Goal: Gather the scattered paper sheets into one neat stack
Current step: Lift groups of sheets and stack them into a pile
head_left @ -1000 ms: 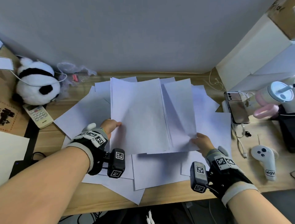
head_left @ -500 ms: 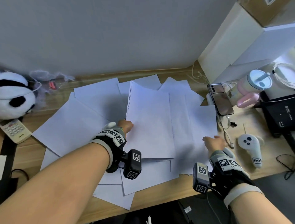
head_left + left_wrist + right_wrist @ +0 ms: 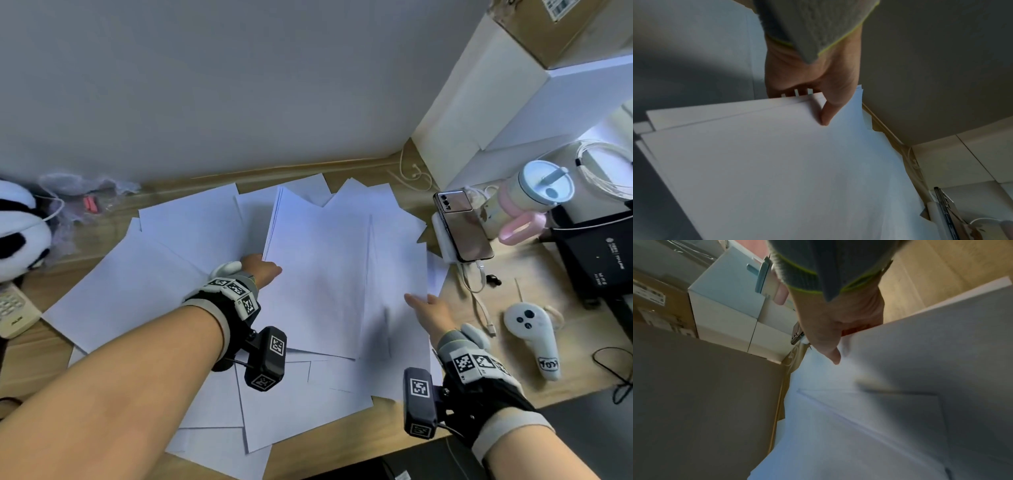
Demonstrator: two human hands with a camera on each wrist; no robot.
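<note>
Paper sheets point(image 3: 318, 284) beside phone point(image 3: 462, 229)

Soft, even daylight fills the head view, brightest at the upper right on the white boxes point(image 3: 513, 102). The paper sheets point(image 3: 318, 274) take a bluish cast. The right hand point(image 3: 428, 313) throws a smeared dark shadow at lower centre. Straight edges bow near the frame borders. Both wrist views are dimmer and grainy, dark at the left, with motion blur on the sheet edges.
</note>
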